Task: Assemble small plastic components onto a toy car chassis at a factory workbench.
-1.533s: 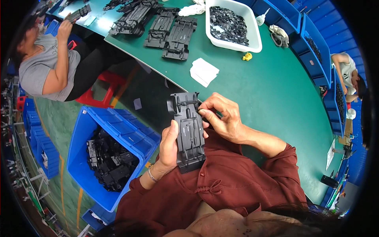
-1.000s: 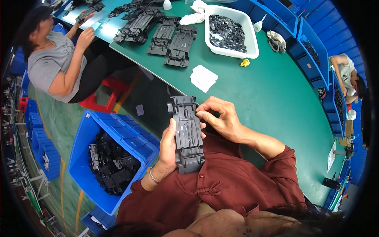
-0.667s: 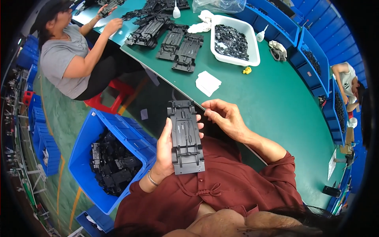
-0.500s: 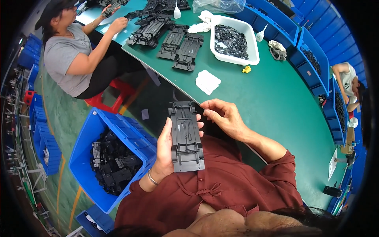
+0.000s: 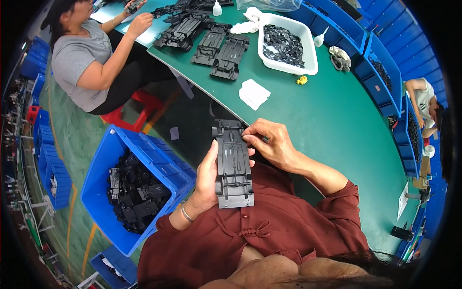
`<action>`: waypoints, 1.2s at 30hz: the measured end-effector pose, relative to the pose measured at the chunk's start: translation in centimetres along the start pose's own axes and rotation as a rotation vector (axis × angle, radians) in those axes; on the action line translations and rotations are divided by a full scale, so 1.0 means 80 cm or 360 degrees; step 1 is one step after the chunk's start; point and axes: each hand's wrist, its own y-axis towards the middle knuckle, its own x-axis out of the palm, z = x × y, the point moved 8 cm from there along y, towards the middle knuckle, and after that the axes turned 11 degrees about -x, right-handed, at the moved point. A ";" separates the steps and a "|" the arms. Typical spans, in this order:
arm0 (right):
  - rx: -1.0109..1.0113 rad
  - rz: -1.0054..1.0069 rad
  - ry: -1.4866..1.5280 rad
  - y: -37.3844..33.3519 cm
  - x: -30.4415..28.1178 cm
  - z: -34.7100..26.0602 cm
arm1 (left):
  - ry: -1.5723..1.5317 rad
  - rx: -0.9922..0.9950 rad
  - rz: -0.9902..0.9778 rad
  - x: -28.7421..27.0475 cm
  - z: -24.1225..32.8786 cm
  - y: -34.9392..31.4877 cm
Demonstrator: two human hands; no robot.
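Observation:
My left hand [image 5: 206,177] is wrapped round a black plastic toy car chassis [image 5: 235,161]. It holds the chassis upright before my chest, with the moulded underside facing me. The thumb lies along the left edge, and fingertips show past the right edge. At the chassis's upper right side, my right hand [image 5: 278,147] is closed in a pinch, fingertips close against the edge. Whatever it pinches, if anything, is too small to make out. More black chassis [image 5: 230,55] lie at the far left of the green table [image 5: 332,144].
A white tub [image 5: 310,65] of small black parts stands far back, near a dropper bottle [image 5: 320,37] and white paper [image 5: 254,94]. Blue bins [image 5: 385,91] line the right edge. Lower left, a blue crate [image 5: 98,202] holds black chassis. A co-worker [image 5: 84,67] sits far left.
The chassis and my left hand have shifted slightly right and up. My right hand's pinched fingertips are now against the chassis's upper right edge, having been a little apart from it.

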 end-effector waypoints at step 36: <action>-0.0116 0.0056 -0.0101 0.003 -0.002 -0.015 | 0.0073 0.0078 0.0060 -0.009 -0.004 0.008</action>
